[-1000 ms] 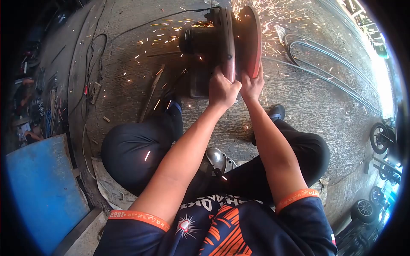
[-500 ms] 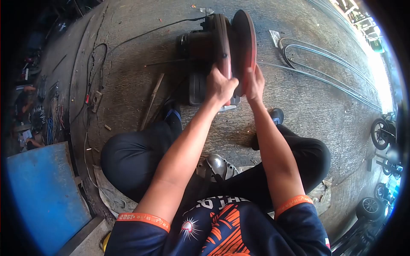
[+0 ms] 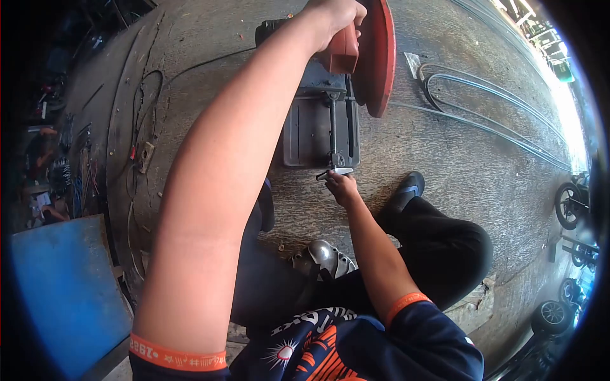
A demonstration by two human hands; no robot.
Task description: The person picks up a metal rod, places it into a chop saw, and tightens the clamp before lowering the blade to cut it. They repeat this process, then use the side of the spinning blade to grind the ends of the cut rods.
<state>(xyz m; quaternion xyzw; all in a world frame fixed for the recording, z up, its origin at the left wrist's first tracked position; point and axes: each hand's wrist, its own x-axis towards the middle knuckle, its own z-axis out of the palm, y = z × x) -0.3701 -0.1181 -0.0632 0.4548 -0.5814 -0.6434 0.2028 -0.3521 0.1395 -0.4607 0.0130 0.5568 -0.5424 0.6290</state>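
A chop saw stands on the floor ahead of me, its red blade guard [image 3: 379, 60] swung up. My left hand [image 3: 335, 21] is closed around the saw's red handle [image 3: 344, 51], high at the top of the view. The dark saw base [image 3: 308, 136] lies below, with the vise screw [image 3: 333, 120] running along it toward me. At its near end, my right hand [image 3: 343, 186] has its fingers closed on the vise crank handle [image 3: 342, 171]. My left forearm covers part of the saw's motor side.
Long bent metal rods [image 3: 489, 130] lie to the right on the worn floor. A black cable [image 3: 210, 61] runs off leftward. Between my legs sits a silver metal casing [image 3: 323, 255]. A blue panel [image 3: 70, 292] is at lower left; a motorbike wheel [image 3: 567, 202] stands at far right.
The saw head has risen, with my left hand on its handle. My right hand has left the red blade guard and come down to the vise crank.
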